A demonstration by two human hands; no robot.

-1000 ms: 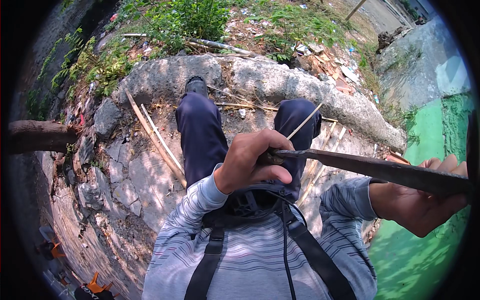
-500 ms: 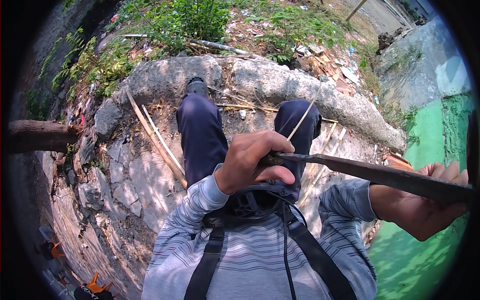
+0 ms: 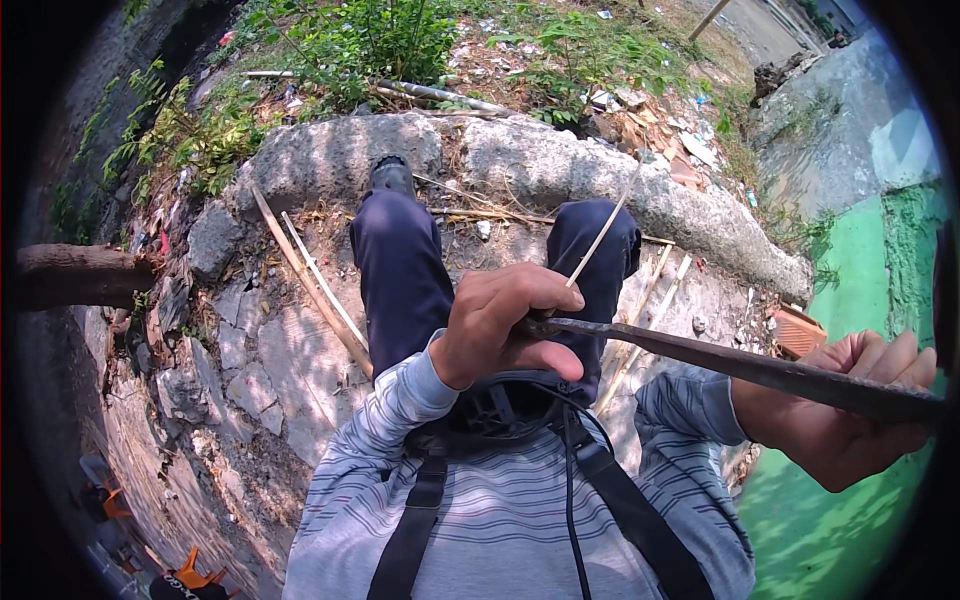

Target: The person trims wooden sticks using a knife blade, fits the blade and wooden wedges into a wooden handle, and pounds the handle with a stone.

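At left, a rough brown tree trunk point(image 3: 85, 274) lies level; two long pale wooden poles point(image 3: 305, 275) slant over grey broken paving point(image 3: 285, 345). At centre, the left hand point(image 3: 510, 320) shows a narrow grip, holding the slender end of a long dark metal blade point(image 3: 710, 357), which spans the near middle, widening rightward. A thin pale straight stick point(image 3: 606, 233) rises from this hand's fingertips, pointing far and right. Farther right is a reddish-brown ridged block point(image 3: 798, 332). The right hand point(image 3: 840, 425), fingers curled, lies behind the blade's broad end; overlap hides whether its grip closes on the metal.
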